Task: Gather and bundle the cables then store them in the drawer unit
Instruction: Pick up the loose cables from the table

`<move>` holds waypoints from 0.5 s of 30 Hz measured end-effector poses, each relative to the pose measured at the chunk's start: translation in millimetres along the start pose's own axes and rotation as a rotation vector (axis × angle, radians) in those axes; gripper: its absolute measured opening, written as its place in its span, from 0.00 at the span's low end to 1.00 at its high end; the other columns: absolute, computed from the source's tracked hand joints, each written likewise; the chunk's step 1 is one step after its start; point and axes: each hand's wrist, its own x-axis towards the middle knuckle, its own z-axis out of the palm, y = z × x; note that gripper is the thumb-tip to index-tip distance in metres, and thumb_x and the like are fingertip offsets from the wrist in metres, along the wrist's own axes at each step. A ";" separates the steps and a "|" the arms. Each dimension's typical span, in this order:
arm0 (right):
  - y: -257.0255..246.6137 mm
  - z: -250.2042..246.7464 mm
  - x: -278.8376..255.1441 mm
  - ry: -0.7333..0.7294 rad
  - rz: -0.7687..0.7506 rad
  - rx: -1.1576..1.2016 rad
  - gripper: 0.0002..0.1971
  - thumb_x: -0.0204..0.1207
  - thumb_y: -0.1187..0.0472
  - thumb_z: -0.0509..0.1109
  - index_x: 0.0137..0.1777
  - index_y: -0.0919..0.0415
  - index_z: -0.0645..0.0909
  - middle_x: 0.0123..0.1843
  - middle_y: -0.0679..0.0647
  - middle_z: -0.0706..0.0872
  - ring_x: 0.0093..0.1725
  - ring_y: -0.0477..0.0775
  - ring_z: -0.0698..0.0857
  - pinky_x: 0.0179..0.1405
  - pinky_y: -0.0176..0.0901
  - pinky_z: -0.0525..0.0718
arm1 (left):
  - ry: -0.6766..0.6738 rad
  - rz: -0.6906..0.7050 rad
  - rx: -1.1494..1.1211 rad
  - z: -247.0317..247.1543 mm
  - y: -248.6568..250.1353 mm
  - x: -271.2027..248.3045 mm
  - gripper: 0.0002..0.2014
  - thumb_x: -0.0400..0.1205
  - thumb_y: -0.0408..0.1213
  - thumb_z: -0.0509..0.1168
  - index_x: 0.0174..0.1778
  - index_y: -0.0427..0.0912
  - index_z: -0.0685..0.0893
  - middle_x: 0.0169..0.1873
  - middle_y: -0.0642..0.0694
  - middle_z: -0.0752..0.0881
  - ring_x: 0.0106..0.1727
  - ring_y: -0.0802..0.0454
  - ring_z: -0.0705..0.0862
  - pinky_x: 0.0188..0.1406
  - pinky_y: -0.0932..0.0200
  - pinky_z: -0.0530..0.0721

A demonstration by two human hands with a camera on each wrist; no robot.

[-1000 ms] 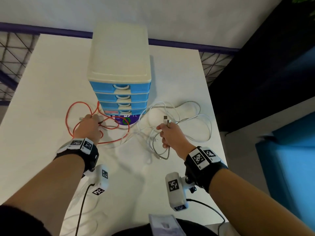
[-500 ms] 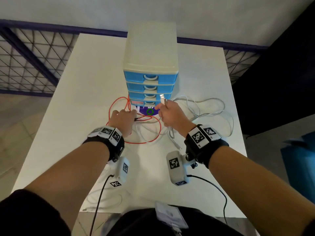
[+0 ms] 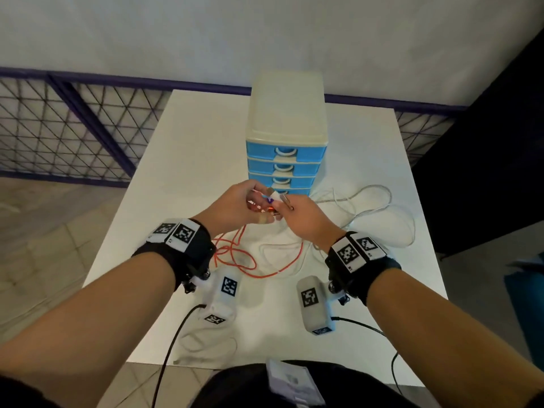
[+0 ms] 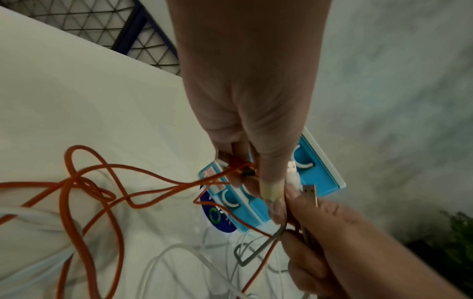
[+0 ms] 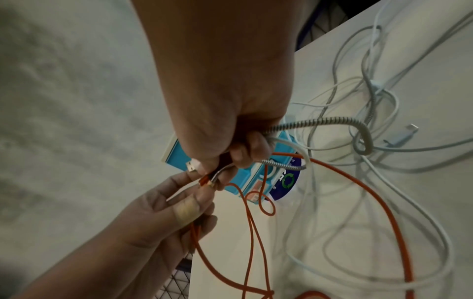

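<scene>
**Cables meet between two raised hands**

Cables from both sides come together in front of the drawer unit (image 3: pixel 286 142), whose four blue drawers are all closed. The left hand (image 3: pixel 235 209) pinches the end of the orange cable (image 3: pixel 235 257), whose loops trail down and lie tangled on the white table (image 3: pixel 188 160). The right hand (image 3: pixel 306 219) is curled round a braided silver cable (image 5: pixel 320 122) and a white cable (image 5: pixel 294 144), with a white USB plug (image 5: pixel 193 164) sticking out past its thumb. The two hands touch at the fingertips, held above the table just in front of the lowest drawer. More white cables (image 3: pixel 391 219) lie in loose loops on the table to the right of the unit, and one loose plug end (image 5: pixel 407 131) rests among them.
</scene>
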 end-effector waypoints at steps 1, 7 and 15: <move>-0.3 -0.6 -0.7 0.015 0.004 0.012 0.13 0.85 0.57 0.61 0.40 0.59 0.79 0.38 0.52 0.83 0.42 0.51 0.81 0.44 0.42 0.74 | -0.018 -0.006 -0.008 -1.0 1.0 -0.5 0.24 0.67 0.26 0.79 0.56 0.38 0.79 0.41 0.43 0.88 0.36 0.61 0.84 0.42 0.68 0.83; -1.2 -8.4 -3.1 0.211 0.016 0.115 0.19 0.84 0.59 0.63 0.30 0.46 0.72 0.27 0.39 0.75 0.24 0.32 0.78 0.26 0.25 0.69 | -0.080 -0.008 -0.016 -9.3 7.7 0.5 0.31 0.68 0.24 0.77 0.66 0.43 0.76 0.51 0.41 0.84 0.41 0.53 0.83 0.49 0.57 0.85; -0.7 -20.5 -3.9 0.295 0.095 0.301 0.18 0.84 0.58 0.64 0.31 0.52 0.77 0.25 0.45 0.76 0.17 0.34 0.74 0.19 0.24 0.68 | 0.019 0.063 0.135 -26.9 12.3 8.0 0.14 0.72 0.27 0.76 0.51 0.42 0.86 0.43 0.47 0.86 0.37 0.59 0.87 0.49 0.53 0.85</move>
